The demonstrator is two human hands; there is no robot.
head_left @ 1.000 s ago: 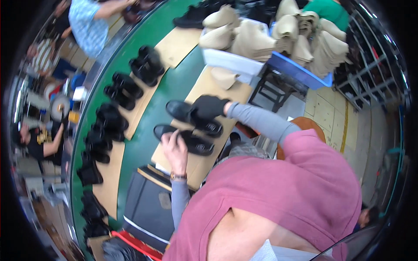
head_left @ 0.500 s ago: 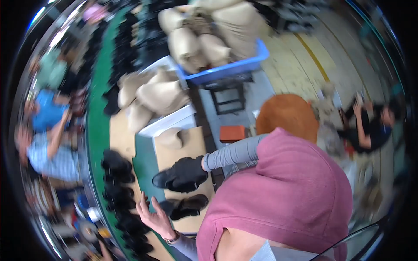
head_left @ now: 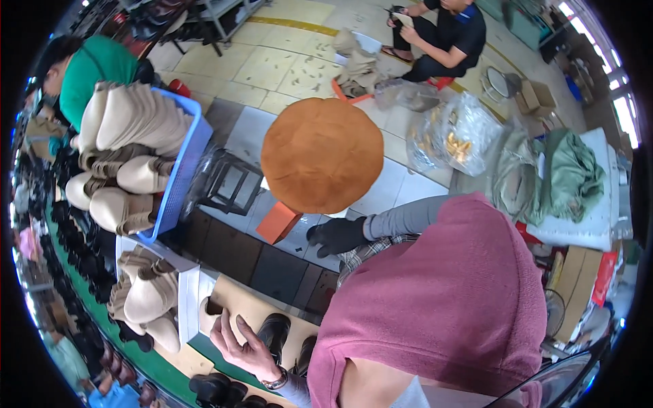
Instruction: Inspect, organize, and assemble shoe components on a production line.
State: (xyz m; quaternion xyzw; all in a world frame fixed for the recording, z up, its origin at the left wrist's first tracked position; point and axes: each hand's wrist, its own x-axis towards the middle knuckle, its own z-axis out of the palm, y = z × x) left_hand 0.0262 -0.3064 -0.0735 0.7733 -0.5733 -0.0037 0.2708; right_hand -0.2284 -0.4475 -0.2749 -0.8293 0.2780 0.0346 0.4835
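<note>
My left hand (head_left: 241, 347), bare with a wristwatch, hovers over the workbench with its fingers apart and nothing in them. Right beside its fingers, a black shoe (head_left: 275, 332) sits on a tan board (head_left: 241, 297). A second black shoe (head_left: 306, 355) is partly hidden by my body. My right hand (head_left: 335, 236), in a black glove, is away from the bench, near an orange-red box (head_left: 277, 223) and a round brown cushioned stool (head_left: 322, 155). Its fingers are loosely bent, the thumb apart, and it appears to hold nothing.
A blue basket (head_left: 178, 170) of beige shoe forms stands at left, with a white box (head_left: 192, 302) of more forms below it. Black shoes (head_left: 216, 389) line the green bench. A seated person (head_left: 445, 41) and plastic bags (head_left: 462, 139) are farther off.
The view has swung right, toward the stool. My gloved right hand has left the black shoe on the board and moved out over the floor. My left hand stays above the bench.
</note>
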